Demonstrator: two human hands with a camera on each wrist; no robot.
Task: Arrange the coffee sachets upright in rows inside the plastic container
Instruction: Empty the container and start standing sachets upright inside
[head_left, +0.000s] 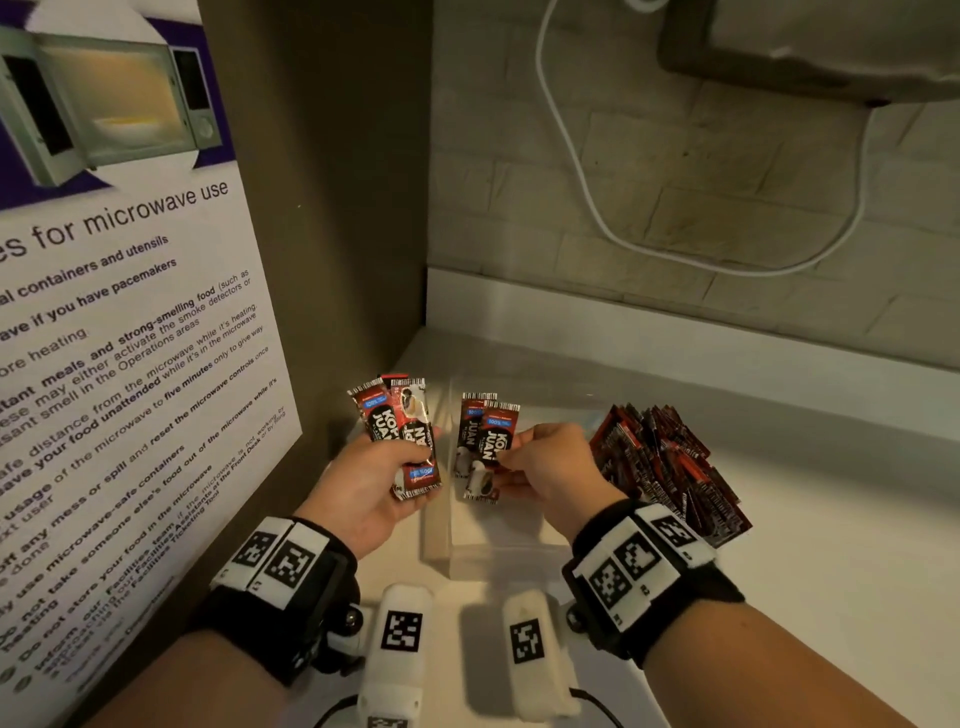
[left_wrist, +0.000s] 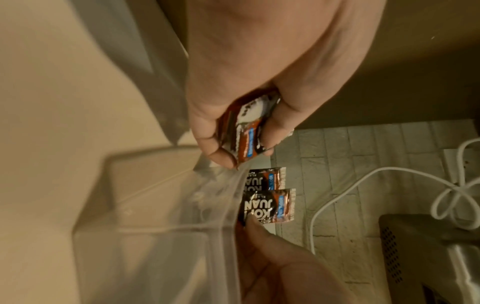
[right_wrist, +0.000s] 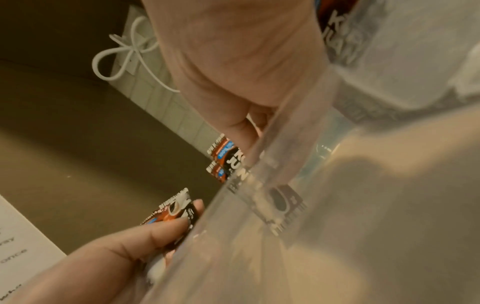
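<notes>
The left hand (head_left: 363, 486) grips a small bunch of coffee sachets (head_left: 402, 436), thumb across their fronts and fingers curled behind, so they fan upward out of the fist. Just to its right, the right hand (head_left: 545, 467) pinches two more sachets (head_left: 483, 447) between thumb and fingertips; they stand upright and overlapping, their lower ends down inside the clear plastic container (head_left: 441, 540) that sits between and below both hands. Beyond the right hand's knuckles, on its far side, a loose pile of sachets (head_left: 670, 467) lies on the white counter (head_left: 831, 545). A microwave-use poster (head_left: 130, 364) hangs left of the left hand.
</notes>
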